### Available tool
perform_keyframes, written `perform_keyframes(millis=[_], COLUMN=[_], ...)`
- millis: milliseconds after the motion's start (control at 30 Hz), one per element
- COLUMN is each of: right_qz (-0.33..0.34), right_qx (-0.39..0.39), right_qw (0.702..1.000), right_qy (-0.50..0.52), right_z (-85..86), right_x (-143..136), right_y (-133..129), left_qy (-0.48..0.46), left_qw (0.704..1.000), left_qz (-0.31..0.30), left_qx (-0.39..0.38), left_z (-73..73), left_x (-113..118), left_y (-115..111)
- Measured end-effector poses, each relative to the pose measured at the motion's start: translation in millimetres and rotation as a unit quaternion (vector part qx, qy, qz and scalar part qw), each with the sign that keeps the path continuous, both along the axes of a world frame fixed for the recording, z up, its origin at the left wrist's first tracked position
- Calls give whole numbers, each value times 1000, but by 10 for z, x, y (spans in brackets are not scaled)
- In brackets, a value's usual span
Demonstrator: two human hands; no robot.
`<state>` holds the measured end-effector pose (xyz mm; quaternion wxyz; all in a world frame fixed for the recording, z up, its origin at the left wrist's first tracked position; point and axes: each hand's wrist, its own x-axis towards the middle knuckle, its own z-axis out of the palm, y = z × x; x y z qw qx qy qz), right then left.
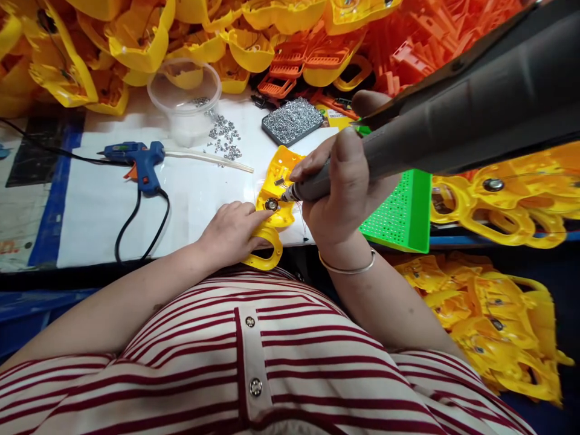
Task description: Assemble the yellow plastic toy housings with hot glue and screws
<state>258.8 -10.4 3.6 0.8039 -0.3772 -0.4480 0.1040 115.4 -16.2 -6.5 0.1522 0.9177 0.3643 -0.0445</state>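
My left hand (233, 232) is closed on the lower end of a yellow plastic shell (285, 163), near its ring-shaped handle. A round metal speaker (271, 205) sits inside the shell, with thin wires beside it. In my right hand (342, 181) is a dark grey electric screwdriver (430, 121), its body slanting up to the right. Its tip is at the shell, right beside the speaker; whether it touches a screw I cannot make out. Behind the shell stands a black tray full of small screws (293, 119).
A blue glue gun (140, 163) with a glue stick lies at left, its black cable trailing. Loose screws (225, 136) lie near a clear tub (183, 99). A green basket (419, 211) stands at right. Yellow shells (140, 36) and orange parts (435, 36) are heaped behind.
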Motion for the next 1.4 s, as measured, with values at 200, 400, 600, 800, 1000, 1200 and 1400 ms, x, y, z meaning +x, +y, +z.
perform_keyframes(millis=[200,400,600,800,1000,1200,1400], right_qz=[44,61,61,69,84,144,126], right_qx=[-7,-71,-1,95,87,56,74], right_qw=[999,995,998,992,992,987,986], right_qy=[-17,-32,-13,49,28,36,81], right_z=[-210,-294,-186,191,407,405,384], right_x=[-3,17,4,-11,-30,-35,-82], right_y=[111,106,91,-53,-221,-260,-256], left_qy=[2,-2,-101,-338,-406,-366,-218], left_qw=[1000,1000,994,935,908,929,971], left_qz=[-17,-16,11,102,68,48,25], left_qx=[-25,-23,-35,8,-82,8,98], left_z=[-58,-67,-158,-195,-167,-119,58], left_x=[29,33,-32,-65,-34,-54,-55], left_y=[28,40,51,106,110,91,25])
